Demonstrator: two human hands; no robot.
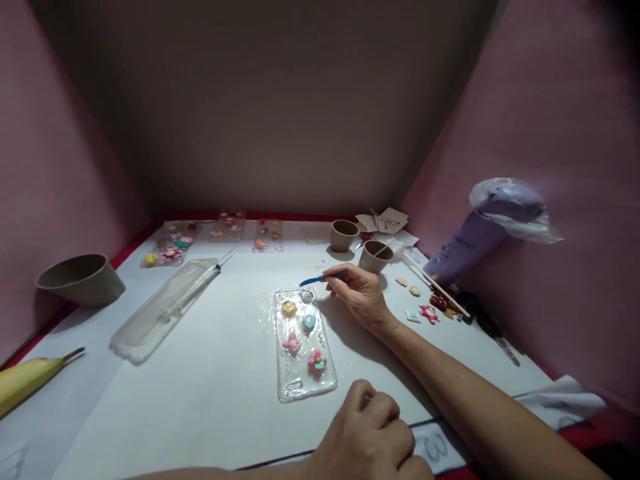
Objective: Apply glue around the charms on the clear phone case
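Clear phone case lies flat, charm side up, in the lower middle of the frame on a white work surface; glossy droplets spread beside its upper left edge. Right hand, just right of centre, pinches a slim blue plastic tool between thumb and fingers, its tip just beyond the case's top edge, apparently off the surface. Left hand, bottom of frame, rests curled near the case's lower right corner; its palm side is hidden, so cannot tell whether it grips anything. Handling estimate: case probably light and flexible, likely to bow if squeezed across its width; the shiny film on its face looks wet, so expect it to be slippery or tacky and easily smeared. Yellow charm, blue heart charm, pink rabbit charm and pink flower charm stand proud and could shift or come off if pushed; whether they are bonded cannot be judged. Best hold: the outer rim, low on the two long sides, light fingertip pressure, kept level, thumbs clear of charms and film.
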